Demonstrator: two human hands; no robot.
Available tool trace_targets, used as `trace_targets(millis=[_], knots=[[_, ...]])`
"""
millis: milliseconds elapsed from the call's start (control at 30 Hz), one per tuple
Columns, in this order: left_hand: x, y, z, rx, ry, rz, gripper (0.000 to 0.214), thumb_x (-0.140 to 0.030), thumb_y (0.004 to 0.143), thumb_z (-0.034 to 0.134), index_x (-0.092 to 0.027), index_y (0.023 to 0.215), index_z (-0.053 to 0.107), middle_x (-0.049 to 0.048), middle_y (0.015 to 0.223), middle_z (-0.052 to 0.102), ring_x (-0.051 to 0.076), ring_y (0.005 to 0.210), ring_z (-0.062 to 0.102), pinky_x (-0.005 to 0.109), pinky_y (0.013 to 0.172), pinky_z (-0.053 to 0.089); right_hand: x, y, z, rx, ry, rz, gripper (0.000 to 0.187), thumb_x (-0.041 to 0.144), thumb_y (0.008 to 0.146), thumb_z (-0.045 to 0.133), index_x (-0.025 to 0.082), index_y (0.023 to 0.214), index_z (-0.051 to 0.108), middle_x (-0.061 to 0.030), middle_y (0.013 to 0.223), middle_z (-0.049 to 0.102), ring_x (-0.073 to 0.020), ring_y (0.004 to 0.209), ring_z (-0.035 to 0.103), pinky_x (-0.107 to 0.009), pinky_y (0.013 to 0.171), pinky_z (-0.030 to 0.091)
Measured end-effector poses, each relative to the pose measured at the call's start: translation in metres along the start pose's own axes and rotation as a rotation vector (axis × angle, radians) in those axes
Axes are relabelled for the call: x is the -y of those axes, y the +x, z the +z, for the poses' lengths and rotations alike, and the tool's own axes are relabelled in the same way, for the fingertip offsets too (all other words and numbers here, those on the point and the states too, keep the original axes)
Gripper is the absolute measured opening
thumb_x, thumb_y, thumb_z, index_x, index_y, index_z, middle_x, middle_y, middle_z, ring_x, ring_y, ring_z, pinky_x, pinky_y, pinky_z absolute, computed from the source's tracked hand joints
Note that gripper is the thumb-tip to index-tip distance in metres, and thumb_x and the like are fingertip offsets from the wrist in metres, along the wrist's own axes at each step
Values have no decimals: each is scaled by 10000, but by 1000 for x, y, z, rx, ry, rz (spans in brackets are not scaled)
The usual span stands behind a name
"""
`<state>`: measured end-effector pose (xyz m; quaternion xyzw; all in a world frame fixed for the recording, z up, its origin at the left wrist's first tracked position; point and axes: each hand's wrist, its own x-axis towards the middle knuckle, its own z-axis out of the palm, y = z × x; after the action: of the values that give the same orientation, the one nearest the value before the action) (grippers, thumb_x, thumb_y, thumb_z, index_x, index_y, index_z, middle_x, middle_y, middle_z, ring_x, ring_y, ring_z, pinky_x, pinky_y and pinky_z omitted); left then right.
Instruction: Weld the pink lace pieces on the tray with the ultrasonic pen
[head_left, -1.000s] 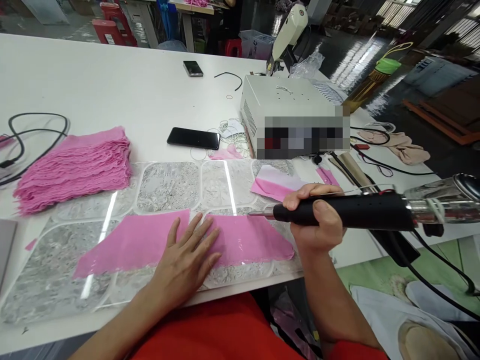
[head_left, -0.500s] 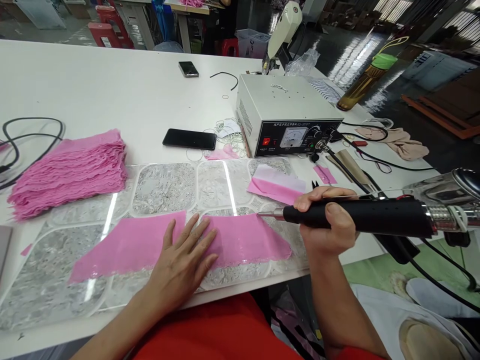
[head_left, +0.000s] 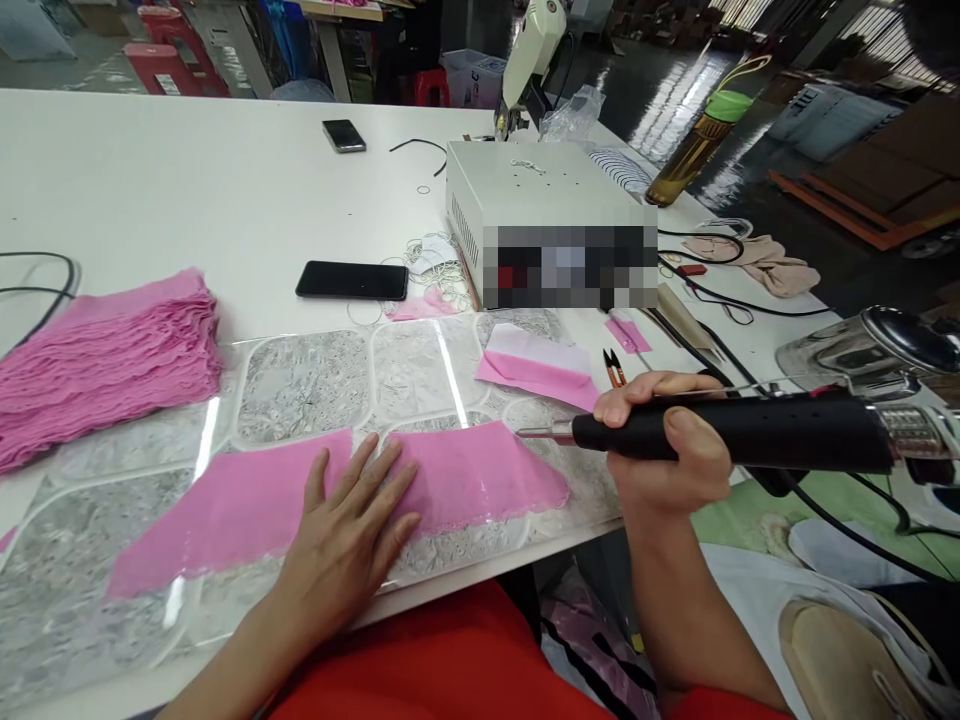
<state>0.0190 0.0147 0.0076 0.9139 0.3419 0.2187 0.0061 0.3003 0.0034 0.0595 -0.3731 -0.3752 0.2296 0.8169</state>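
A pink piece of cloth [head_left: 469, 475] with slanted ends lies on the grey-patterned clear mat [head_left: 304, 385]. My left hand [head_left: 349, 520] rests flat across its middle, fingers spread, hiding part of it. In my right hand [head_left: 667, 445] is the black handheld ultrasonic welder [head_left: 780, 432], fingers wrapped round its grip. The metal tip points left and sits just right of the cloth's upper right corner, slightly apart from it. Behind the tip lies a folded pink and pale piece of cloth [head_left: 536, 368].
A thick stack of pink cloth [head_left: 127, 350] stands at left. Farther back are a black phone [head_left: 352, 281], a second phone [head_left: 343, 136] and the grey welder box [head_left: 540, 185]. Small thread snips [head_left: 613, 368] lie near my right hand. Cables and a lidded glass jar [head_left: 862, 345] are at right.
My view has turned a little to the right, so the table's things sit farther left. The welder's tip has moved right, off the cloth's upper corner. My left hand stays flat on the cloth.
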Motion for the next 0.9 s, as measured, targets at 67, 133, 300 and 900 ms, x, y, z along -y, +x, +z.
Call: trace_targets(millis=[67, 133, 300, 900], knots=[[1, 0, 0, 6, 10, 8, 375, -248, 940, 497, -159, 1300, 551, 135, 1410, 506, 306, 1395, 349, 537, 1175, 121, 4, -2, -5, 1, -14, 17, 106, 201, 652, 580, 176, 746, 621, 19, 669, 577, -114, 463, 544, -289, 455, 460], [2, 0, 0, 22, 36, 37, 392, -240, 934, 506, -152, 1315, 538, 142, 1420, 493, 308, 1404, 331, 540, 1176, 111, 6, -4, -9, 0, -20, 31, 107, 207, 648, 586, 177, 745, 620, 20, 668, 580, -115, 464, 542, -289, 451, 459], [0, 0, 0, 12, 6, -10, 380, -260, 943, 491, -177, 1310, 545, 129, 1412, 504, 300, 1399, 344, 539, 1178, 116, 5, -5, -9, 16, -6, 36, 107, 214, 659, 594, 180, 758, 620, 20, 674, 583, -119, 467, 545, -297, 456, 465], [6, -1, 0, 41, 68, 58, 455, -259, 933, 496, -190, 1381, 467, 137, 1425, 488, 328, 1389, 354, 580, 1156, 149, 5, -1, -6, 39, -41, 28, 101, 256, 676, 626, 188, 740, 588, 22, 674, 567, -109, 473, 550, -284, 463, 466]])
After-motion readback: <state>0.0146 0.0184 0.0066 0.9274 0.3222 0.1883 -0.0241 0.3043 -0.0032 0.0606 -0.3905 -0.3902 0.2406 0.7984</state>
